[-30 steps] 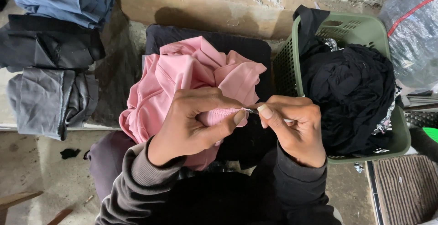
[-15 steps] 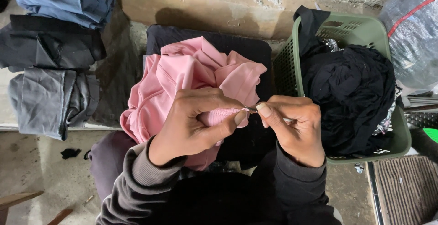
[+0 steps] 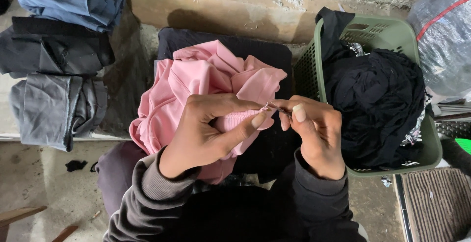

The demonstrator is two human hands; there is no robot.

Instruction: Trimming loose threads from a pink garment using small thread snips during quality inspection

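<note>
A crumpled pink garment [image 3: 206, 80] lies on a dark cloth over my lap. My left hand [image 3: 211, 129] grips a ribbed edge of the pink garment between thumb and fingers. My right hand [image 3: 314, 134] pinches the tip of that same edge, fingertips touching those of the left hand. Something thin shows between the fingertips; I cannot tell what it is. Both wrists wear dark grey sleeves.
A green plastic basket [image 3: 378, 36] at the right holds a heap of black clothes [image 3: 378, 99]. Folded garments lie at the left: blue [image 3: 68, 4], black [image 3: 49, 50], grey [image 3: 54, 107]. A clear plastic bag [image 3: 441, 36] sits at far right, a concrete step behind.
Both hands stay at the pink garment's edge; the fingertips shift only slightly.
</note>
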